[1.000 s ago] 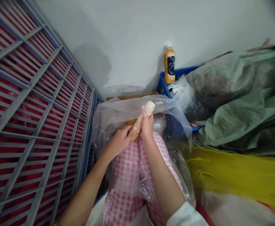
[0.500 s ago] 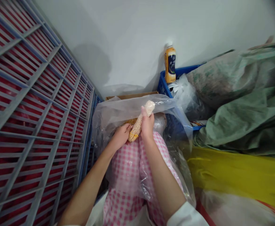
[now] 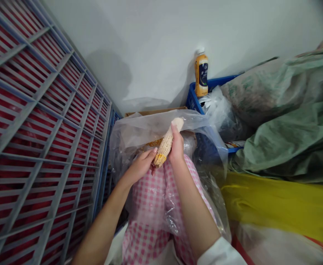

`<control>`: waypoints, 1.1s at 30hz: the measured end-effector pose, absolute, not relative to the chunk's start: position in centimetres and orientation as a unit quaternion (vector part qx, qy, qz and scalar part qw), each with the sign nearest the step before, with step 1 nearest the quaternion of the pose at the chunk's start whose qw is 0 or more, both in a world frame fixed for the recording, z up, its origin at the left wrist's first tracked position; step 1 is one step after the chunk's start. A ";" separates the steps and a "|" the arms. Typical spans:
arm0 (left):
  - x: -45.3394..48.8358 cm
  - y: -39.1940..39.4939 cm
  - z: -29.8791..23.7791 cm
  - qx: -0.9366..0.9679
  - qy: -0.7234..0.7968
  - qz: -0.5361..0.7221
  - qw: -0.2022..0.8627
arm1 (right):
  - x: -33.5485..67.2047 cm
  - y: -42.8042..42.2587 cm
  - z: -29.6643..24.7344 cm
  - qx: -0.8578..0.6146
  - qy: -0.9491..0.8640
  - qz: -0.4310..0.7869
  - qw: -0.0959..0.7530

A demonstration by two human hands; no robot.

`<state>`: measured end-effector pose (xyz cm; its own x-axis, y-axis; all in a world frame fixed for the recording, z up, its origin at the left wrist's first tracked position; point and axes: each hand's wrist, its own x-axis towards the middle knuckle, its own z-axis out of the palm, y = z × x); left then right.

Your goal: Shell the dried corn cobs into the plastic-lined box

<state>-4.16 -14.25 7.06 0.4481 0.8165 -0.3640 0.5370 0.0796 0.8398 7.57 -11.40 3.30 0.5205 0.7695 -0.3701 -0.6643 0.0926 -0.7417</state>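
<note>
A corn cob tilts between my hands, mostly stripped pale, with a few yellow kernels left near its lower end. My right hand is wrapped round its upper half, thumb along the side. The fingers of my left hand close on the lower end, thumb by the yellow kernels. Beneath and beyond the hands, a clear plastic bag lies open across my knees, over a pink checked cloth. Loose corn kernels show inside the bag, partly hidden by the cob and my left hand.
Stacked slatted crates with red contents rise close on the left. To the right, a blue basket holds plastic bags and an orange bottle. Green-grey sacks and a yellow bag lie further right. A white wall stands behind.
My left hand has turned, and its thumb has come up onto the cob's lower end. The cob has shifted slightly right, still in my right hand.
</note>
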 end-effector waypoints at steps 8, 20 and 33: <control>-3.7 -14.9 7.9 0.788 0.478 0.101 0.375 | 7.6 -11.9 3.8 -0.528 -0.060 0.467 0.707; -4.0 -12.6 6.3 0.700 0.554 0.139 0.429 | 7.4 -11.4 3.0 -0.511 -0.040 0.463 0.723; -3.6 -13.0 6.6 0.798 0.503 0.067 0.324 | 7.3 -11.4 2.4 -0.557 -0.088 0.419 0.712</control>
<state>-3.63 -13.03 6.62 0.4854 0.8465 -0.2186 0.7590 -0.2839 0.5859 7.31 -11.38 2.43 0.6334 0.6947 -0.3409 -0.4977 0.0283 -0.8669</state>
